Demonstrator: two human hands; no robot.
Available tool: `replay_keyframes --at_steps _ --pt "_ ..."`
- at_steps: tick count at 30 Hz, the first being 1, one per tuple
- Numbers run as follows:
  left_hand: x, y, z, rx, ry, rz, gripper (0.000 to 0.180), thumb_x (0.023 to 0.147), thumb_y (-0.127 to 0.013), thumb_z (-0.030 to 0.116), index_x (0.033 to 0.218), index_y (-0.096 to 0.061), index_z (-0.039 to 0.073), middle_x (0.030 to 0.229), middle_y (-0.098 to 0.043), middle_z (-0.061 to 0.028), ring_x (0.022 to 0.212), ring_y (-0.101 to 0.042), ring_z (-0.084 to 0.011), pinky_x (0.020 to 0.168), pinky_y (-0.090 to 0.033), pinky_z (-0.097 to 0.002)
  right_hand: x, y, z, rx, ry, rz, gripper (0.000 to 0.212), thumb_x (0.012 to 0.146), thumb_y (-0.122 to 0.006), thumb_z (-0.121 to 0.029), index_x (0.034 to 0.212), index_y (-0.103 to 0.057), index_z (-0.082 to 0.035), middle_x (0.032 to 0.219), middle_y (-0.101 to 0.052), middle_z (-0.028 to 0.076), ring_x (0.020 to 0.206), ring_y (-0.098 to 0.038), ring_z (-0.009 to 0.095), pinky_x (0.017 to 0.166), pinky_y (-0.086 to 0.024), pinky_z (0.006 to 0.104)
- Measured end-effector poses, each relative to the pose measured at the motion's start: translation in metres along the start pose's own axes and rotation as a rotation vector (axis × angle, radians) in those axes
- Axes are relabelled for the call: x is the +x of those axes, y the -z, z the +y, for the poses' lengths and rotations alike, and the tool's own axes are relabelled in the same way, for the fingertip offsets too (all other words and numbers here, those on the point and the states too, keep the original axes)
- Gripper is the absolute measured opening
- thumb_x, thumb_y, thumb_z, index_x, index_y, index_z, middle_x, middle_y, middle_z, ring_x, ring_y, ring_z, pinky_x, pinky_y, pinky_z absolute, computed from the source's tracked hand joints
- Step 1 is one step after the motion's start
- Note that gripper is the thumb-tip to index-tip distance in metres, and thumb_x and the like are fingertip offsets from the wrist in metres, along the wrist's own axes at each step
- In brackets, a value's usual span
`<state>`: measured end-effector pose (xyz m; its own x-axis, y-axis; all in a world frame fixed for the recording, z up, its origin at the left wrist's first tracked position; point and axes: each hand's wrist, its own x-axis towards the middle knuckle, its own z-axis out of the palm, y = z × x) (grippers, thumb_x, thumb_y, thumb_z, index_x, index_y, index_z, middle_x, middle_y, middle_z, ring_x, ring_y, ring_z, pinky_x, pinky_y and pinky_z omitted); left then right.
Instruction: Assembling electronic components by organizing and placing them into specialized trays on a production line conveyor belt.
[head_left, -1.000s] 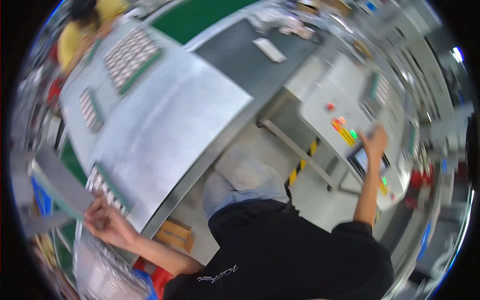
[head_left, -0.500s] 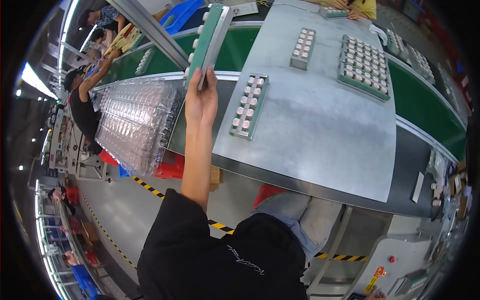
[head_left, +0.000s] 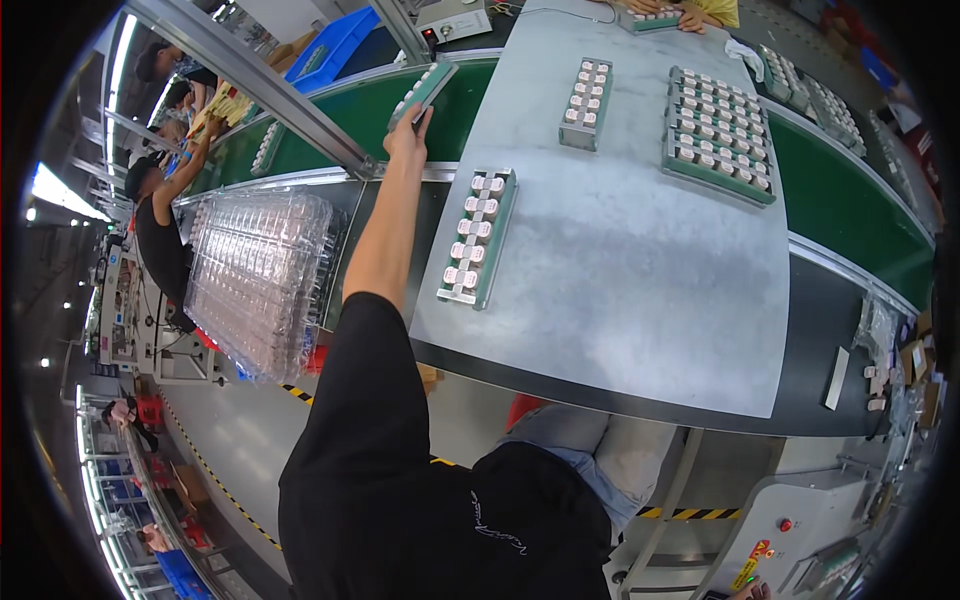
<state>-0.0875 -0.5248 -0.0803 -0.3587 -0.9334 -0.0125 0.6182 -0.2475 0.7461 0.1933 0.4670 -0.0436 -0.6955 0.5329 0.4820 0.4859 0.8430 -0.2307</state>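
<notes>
My left hand (head_left: 407,143) is stretched out over the green conveyor belt (head_left: 455,112), its fingers closed on the near end of a narrow green fixture (head_left: 425,92) with a row of small white round pieces along one side. The fixture is tilted, and whether it touches the belt cannot be told. On the grey metal tabletop (head_left: 600,280), closest to that hand, lies a similar fixture (head_left: 477,238) with two rows of white round pieces. A few fingertips at the bottom edge, beside a machine panel, seem to belong to my right hand (head_left: 752,591); most of it is cut off.
Another two-row fixture (head_left: 586,103) and a wide block of fixtures (head_left: 720,135) stand farther back. Stacked clear plastic trays (head_left: 260,280) are at left. A slanting metal post (head_left: 265,90) rises near my hand. A co-worker's hands (head_left: 690,17) hold a fixture at the far edge.
My left hand has carried the fixture away from me and lowered it over the belt, past the metal rail. The view has shifted slightly.
</notes>
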Motion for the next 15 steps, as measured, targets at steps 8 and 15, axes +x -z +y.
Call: replay_keyframes --at_steps 8,15 --pt "0.027 0.026 -0.007 1.274 -0.446 -0.003 0.092 0.06 -0.1 0.036 0.129 -0.054 -0.004 0.124 -0.067 -0.0252 0.111 -0.069 -0.0394 0.097 -0.053 -0.044 -0.015 0.018 -0.085 0.427 0.048 -0.195 0.046 0.093 -0.08 -0.039 0.098 -0.069 0.005 0.09 -0.072 0.02 0.08 -0.067 0.031 0.078 -0.055 0.0419" --pt "-0.01 0.013 -0.017 1.665 -0.388 -0.069 0.117 0.061 -0.098 0.048 0.148 -0.036 -0.001 0.133 -0.06 -0.0295 0.126 -0.056 -0.0445 0.109 -0.042 -0.0521 -0.004 -0.029 -0.07 0.152 -0.008 -0.271 0.038 0.095 -0.078 -0.034 0.107 -0.07 0.001 0.093 -0.071 0.016 0.082 -0.066 0.027 0.075 -0.053 0.0396"
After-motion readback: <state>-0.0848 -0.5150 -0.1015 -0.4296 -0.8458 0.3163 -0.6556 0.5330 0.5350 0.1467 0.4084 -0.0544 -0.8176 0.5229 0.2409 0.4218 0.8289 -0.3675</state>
